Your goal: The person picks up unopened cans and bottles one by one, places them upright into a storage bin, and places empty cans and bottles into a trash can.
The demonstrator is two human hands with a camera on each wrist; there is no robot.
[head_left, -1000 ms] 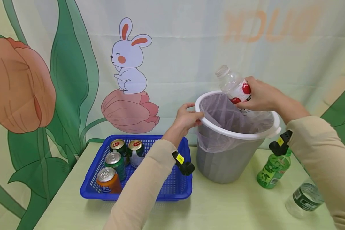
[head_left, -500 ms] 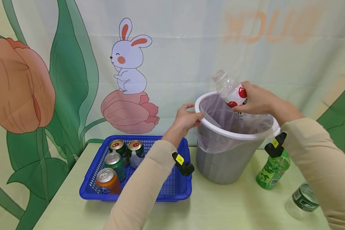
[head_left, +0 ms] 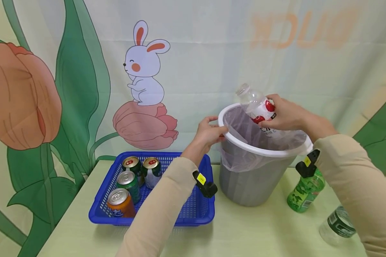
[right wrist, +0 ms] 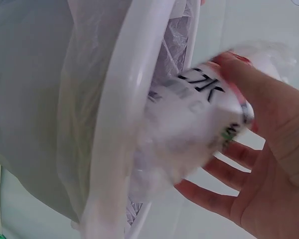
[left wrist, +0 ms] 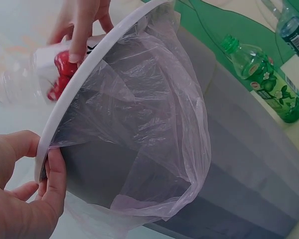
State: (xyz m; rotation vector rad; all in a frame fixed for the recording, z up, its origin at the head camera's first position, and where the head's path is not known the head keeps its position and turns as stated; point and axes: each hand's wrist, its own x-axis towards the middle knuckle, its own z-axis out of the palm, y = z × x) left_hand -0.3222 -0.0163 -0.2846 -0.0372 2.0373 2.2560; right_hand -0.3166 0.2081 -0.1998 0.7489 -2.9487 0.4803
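A clear plastic bottle (head_left: pixel 249 101) with a cherry-printed white label tilts at the mouth of the grey trash can (head_left: pixel 244 185), neck up and to the left, base inside the opening. My right hand (head_left: pixel 287 114) grips it around the label; the right wrist view shows thumb and fingers on either side of the bottle (right wrist: pixel 189 119). My left hand (head_left: pixel 209 134) pinches the can's white rim (head_left: pixel 263 150) at its left side. In the left wrist view, the left hand's thumb and fingers (left wrist: pixel 55 174) straddle the rim. A thin translucent bag (left wrist: pixel 154 99) lines the can and folds over its outside.
Left of the can, a blue plastic basket (head_left: pixel 96 214) holds several drink cans, including an orange can (head_left: pixel 121 205). A green bottle (head_left: pixel 303 192) and a clear bottle with a dark label (head_left: pixel 336 226) stand at the right under my sleeve. A printed cloth (head_left: pixel 206 53) hangs behind.
My right hand has moved down and slightly left with the clear bottle, lowering it further into the can's mouth. The left hand has stayed on the rim.
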